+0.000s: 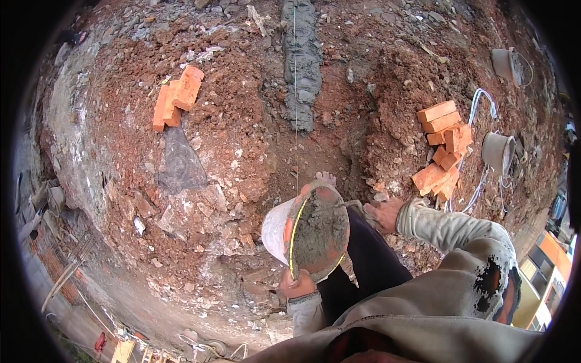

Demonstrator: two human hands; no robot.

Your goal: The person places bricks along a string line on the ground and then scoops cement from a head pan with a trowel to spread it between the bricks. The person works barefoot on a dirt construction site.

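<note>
A white bucket [276, 233] full of wet grey mortar [324, 233] is tilted in front of my legs, its mouth turned to the right. My left hand [298, 284] is closed on the bucket's near rim, where a yellow handle [295, 233] runs across. My right hand [384, 215] is closed round the handle of a trowel [353, 206], beside the bucket's right edge. The trowel's blade reaches over the mortar and is coated, so its outline is hard to make out. Ahead, a strip of laid mortar [302, 66] lies in a shallow trench beneath a taut string line [296, 145].
Orange bricks [186, 89] are stacked on the left bank, above a dark flat sheet [180, 160]. More bricks [439, 175] lie piled on the right, beside pale rope [475, 103]. Two more buckets [496, 150] [503, 65] stand further right. Rubble and loose red soil surround the trench.
</note>
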